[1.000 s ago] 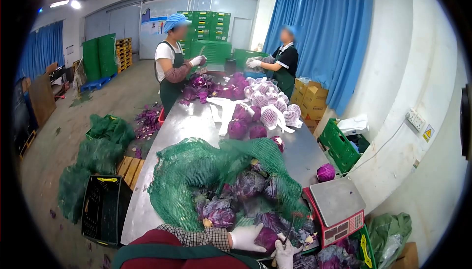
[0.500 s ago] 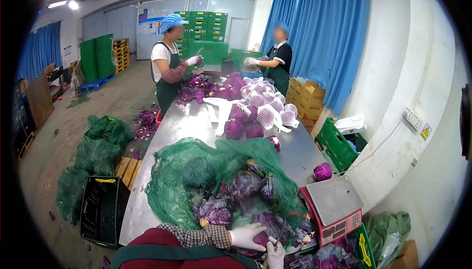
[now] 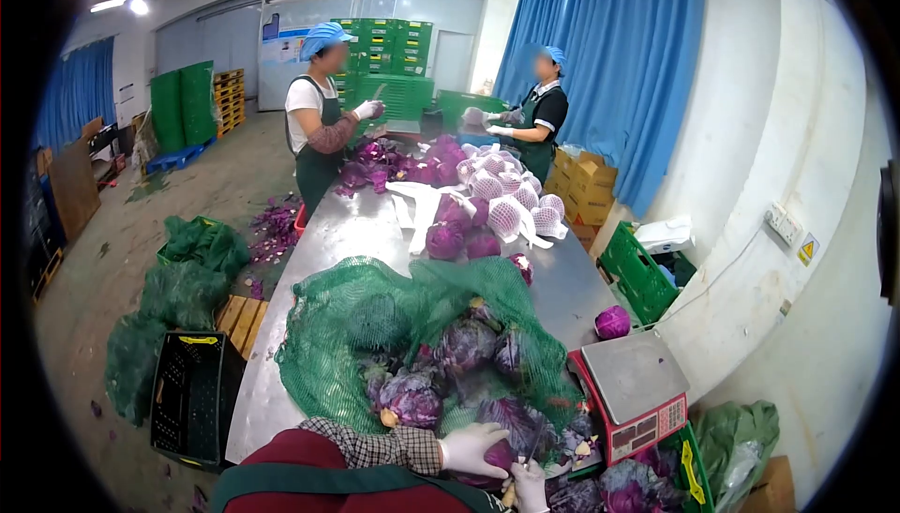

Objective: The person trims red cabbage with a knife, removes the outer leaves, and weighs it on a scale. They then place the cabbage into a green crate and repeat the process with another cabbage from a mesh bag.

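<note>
At the near edge of the table, my gloved left hand is closed on a red cabbage, only part of which shows. My gloved right hand is closed against the cabbage's right side; what it grips, if anything, I cannot make out. A pale stem end shows beside its fingers. Just beyond both hands, a green mesh sack lies spread open, with several dark-leaved red cabbages inside and spilling toward me.
A red scale stands right of the sack, above a green crate of leaves. Peeled cabbages and net-wrapped cabbages lie farther up the table. Two co-workers stand at its far end. A black crate sits left.
My right hand has shifted slightly at the cabbage, and a pale stem end now shows beside it. The far-right co-worker has turned and moved their hands apart.
</note>
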{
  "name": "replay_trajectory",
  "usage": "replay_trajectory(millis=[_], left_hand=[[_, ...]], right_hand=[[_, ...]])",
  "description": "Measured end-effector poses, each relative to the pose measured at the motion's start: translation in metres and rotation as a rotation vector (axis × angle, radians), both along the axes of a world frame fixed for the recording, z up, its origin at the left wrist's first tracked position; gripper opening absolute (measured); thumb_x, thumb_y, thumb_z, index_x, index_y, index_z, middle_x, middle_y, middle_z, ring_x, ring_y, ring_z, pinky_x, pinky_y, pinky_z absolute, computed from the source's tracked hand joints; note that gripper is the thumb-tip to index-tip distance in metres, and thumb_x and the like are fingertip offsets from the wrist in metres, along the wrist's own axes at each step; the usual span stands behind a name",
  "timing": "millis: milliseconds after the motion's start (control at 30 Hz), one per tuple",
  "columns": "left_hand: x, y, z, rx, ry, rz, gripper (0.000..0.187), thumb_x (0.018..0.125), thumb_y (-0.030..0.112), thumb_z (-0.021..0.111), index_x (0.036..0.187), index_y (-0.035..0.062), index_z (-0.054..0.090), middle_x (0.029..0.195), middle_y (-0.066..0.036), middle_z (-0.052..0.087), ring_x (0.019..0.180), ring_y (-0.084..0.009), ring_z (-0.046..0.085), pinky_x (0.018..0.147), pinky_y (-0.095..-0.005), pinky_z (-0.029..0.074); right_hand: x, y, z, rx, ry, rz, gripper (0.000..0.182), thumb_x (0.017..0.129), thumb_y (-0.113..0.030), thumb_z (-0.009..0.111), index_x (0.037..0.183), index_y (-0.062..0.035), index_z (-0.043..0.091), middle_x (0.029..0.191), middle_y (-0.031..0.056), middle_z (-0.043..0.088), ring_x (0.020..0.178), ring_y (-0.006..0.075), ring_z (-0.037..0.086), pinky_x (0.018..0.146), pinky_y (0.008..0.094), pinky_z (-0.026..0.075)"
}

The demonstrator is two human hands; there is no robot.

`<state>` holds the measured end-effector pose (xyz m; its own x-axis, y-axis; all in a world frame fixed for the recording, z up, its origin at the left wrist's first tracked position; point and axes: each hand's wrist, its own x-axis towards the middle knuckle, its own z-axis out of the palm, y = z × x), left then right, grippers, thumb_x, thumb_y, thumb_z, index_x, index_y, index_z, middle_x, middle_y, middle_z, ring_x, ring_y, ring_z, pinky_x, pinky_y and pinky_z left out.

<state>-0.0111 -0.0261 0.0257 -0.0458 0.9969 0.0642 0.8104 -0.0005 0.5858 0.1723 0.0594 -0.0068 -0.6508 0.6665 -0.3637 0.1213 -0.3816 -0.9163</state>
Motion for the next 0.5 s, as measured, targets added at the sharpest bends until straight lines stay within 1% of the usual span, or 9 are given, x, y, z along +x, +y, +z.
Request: replay_trajectory(millis=[33, 133, 167, 200, 267, 333, 367, 433, 500], left_hand=[[0.006, 0.003, 0.001, -0.029, 0.056, -0.006, 0.092, 0.075, 0.063, 0.066, 0.138, 0.0001, 0.041, 0.137, -0.025, 0.044, 0.121, -0.04, 0.046, 0.103, -0.0419, 0.038], [0.014, 0.011, -0.008, 0.103, -0.026, 0.007, 0.091, 0.076, 0.06, 0.068, 0.139, 0.0007, 0.039, 0.139, -0.024, 0.042, 0.124, -0.0394, 0.044, 0.105, -0.0427, 0.037], [0.017, 0.015, -0.018, 0.17, -0.12, 0.021, 0.091, 0.076, 0.057, 0.07, 0.141, 0.0013, 0.036, 0.14, -0.024, 0.04, 0.128, -0.0394, 0.041, 0.107, -0.0437, 0.035], [0.018, 0.02, -0.023, 0.232, -0.188, 0.005, 0.091, 0.078, 0.055, 0.07, 0.141, 0.0009, 0.035, 0.141, -0.025, 0.039, 0.132, -0.0399, 0.037, 0.109, -0.043, 0.032], [0.022, 0.027, -0.024, 0.277, -0.228, -0.011, 0.092, 0.079, 0.056, 0.068, 0.141, -0.0012, 0.034, 0.143, -0.027, 0.037, 0.134, -0.0406, 0.033, 0.111, -0.0427, 0.029], [0.022, 0.032, -0.022, 0.17, -0.182, -0.012, 0.092, 0.08, 0.057, 0.067, 0.141, -0.0028, 0.033, 0.144, -0.028, 0.034, 0.135, -0.0407, 0.032, 0.112, -0.0429, 0.028], [0.021, 0.034, -0.022, 0.118, -0.159, -0.008, 0.092, 0.08, 0.057, 0.066, 0.141, -0.0036, 0.032, 0.145, -0.028, 0.033, 0.136, -0.0408, 0.031, 0.113, -0.043, 0.027], [0.018, 0.037, -0.033, 0.142, -0.187, -0.002, 0.093, 0.081, 0.057, 0.066, 0.141, -0.0044, 0.032, 0.145, -0.029, 0.032, 0.136, -0.0412, 0.03, 0.113, -0.0431, 0.026], [0.016, 0.036, -0.038, 0.173, -0.221, 0.004, 0.09, 0.082, 0.056, 0.064, 0.141, -0.0042, 0.032, 0.145, -0.029, 0.032, 0.136, -0.0405, 0.031, 0.113, -0.0428, 0.026]], right_hand=[[0.001, -0.002, 0.002, -0.03, 0.033, -0.046, 0.007, 0.09, -0.009, 0.055, 0.095, -0.0097, 0.051, 0.065, 0.0013, 0.05, 0.046, 0.0127, 0.051, 0.04, 0.0259, 0.041], [0.004, -0.003, 0.0, -0.011, 0.092, -0.314, 0.01, 0.089, -0.006, 0.054, 0.098, -0.0083, 0.052, 0.066, 0.002, 0.051, 0.046, 0.0133, 0.05, 0.04, 0.0261, 0.041], [0.014, 0.011, -0.012, 0.45, -0.056, -0.145, 0.013, 0.088, -0.003, 0.054, 0.101, -0.0064, 0.051, 0.067, 0.0027, 0.051, 0.047, 0.0135, 0.05, 0.041, 0.026, 0.041], [0.009, 0.001, 0.039, 0.0, 0.107, -0.336, 0.013, 0.088, -0.003, 0.054, 0.101, -0.0052, 0.052, 0.066, 0.0025, 0.052, 0.047, 0.0126, 0.05, 0.04, 0.0249, 0.04], [0.013, -0.001, 0.065, 0.11, 0.088, -0.302, 0.011, 0.089, -0.003, 0.053, 0.1, -0.0055, 0.052, 0.064, 0.0021, 0.051, 0.045, 0.0117, 0.049, 0.039, 0.0239, 0.038], [0.013, 0.003, 0.052, 0.188, 0.077, -0.235, 0.013, 0.088, -0.003, 0.054, 0.101, -0.005, 0.052, 0.062, 0.0018, 0.051, 0.044, 0.0112, 0.048, 0.038, 0.023, 0.036], [0.007, 0.002, 0.046, 0.195, 0.108, -0.281, 0.014, 0.088, -0.003, 0.055, 0.101, -0.005, 0.051, 0.063, 0.002, 0.051, 0.045, 0.0112, 0.049, 0.038, 0.023, 0.036], [0.004, -0.004, 0.041, 0.242, 0.138, -0.297, 0.017, 0.088, -0.004, 0.056, 0.104, -0.0053, 0.05, 0.066, 0.0025, 0.052, 0.046, 0.012, 0.05, 0.04, 0.0228, 0.037], [0.007, -0.002, 0.043, 0.162, 0.157, -0.245, 0.019, 0.088, -0.004, 0.056, 0.107, -0.0052, 0.05, 0.067, 0.0026, 0.052, 0.047, 0.0125, 0.051, 0.041, 0.0229, 0.038]])
